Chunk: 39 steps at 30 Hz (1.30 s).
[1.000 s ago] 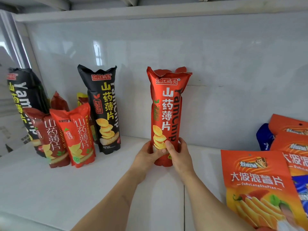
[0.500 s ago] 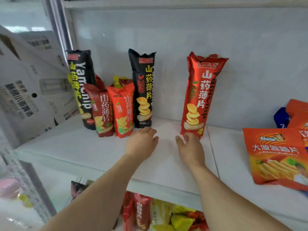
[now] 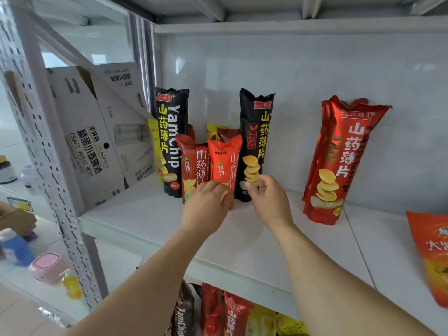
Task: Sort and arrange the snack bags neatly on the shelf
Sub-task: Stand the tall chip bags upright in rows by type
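Observation:
On the white shelf [image 3: 242, 241] several yam-chip bags stand at the left. Two tall black bags [image 3: 172, 141] [image 3: 254, 141] flank a small dark-red bag [image 3: 194, 163] and a small orange bag [image 3: 224, 161]. My left hand [image 3: 206, 207] covers the base of the small orange bag, thumb against its front; its fingers are hidden. My right hand [image 3: 266, 200] hovers with loosely curled fingers in front of the right black bag's base and holds nothing. A tall red bag [image 3: 339, 161] stands alone against the back wall further right.
A flat orange chip bag [image 3: 434, 258] lies at the right edge of the shelf. White beer cartons [image 3: 97, 141] lean beside the perforated upright [image 3: 48, 166] on the left. More snack bags [image 3: 230, 314] fill the shelf below.
Both hands let go of the tall red bag, which now stands by itself. They moved left to the group of bags, and my view shifted left and back.

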Tool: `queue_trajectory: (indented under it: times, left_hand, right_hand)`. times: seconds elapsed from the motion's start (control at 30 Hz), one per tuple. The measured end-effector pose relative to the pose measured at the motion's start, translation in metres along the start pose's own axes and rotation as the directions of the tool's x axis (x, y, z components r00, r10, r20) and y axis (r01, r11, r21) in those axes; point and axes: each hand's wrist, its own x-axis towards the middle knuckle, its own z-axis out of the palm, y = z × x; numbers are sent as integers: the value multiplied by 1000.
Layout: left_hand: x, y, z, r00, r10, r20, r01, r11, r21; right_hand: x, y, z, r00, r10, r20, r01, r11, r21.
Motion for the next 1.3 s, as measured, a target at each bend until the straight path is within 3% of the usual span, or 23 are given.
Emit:
queue_trajectory:
  times: [0.2,0.37,0.53,0.77,0.87,1.03,1.17,1.3]
  left_hand:
    - [27,-14,-3,961,-162,-225,138,983,-121]
    - [53,-33,-7,865,-383,-324,293,910,-292]
    - [72,-53,0,802,-523,-289,373,816,-443]
    - [80,-82,8,767,-566,-303,341,759,-555]
    - [84,-95,11,730,-632,-258,362,679,-639]
    - [88,-121,23,678,-732,-69,454,491,-743]
    - [85,-138,27,728,-677,110,488,399,-776]
    - [83,-158,31,782,-574,241,524,398,-753]
  right_hand:
    - [49,4,19,995,-6,-97,16,994,105]
    - [78,2,30,987,74,-141,-43,976,215]
    - [91,-3,44,976,119,-181,-72,966,249]
    - [102,1,62,946,231,-226,-136,919,369]
    - [101,6,69,942,238,-237,-130,910,394]
    - [102,13,78,937,270,-222,-189,925,328]
    - [104,12,75,930,294,-222,-229,933,279]
    - [102,8,71,930,313,-191,-228,902,367]
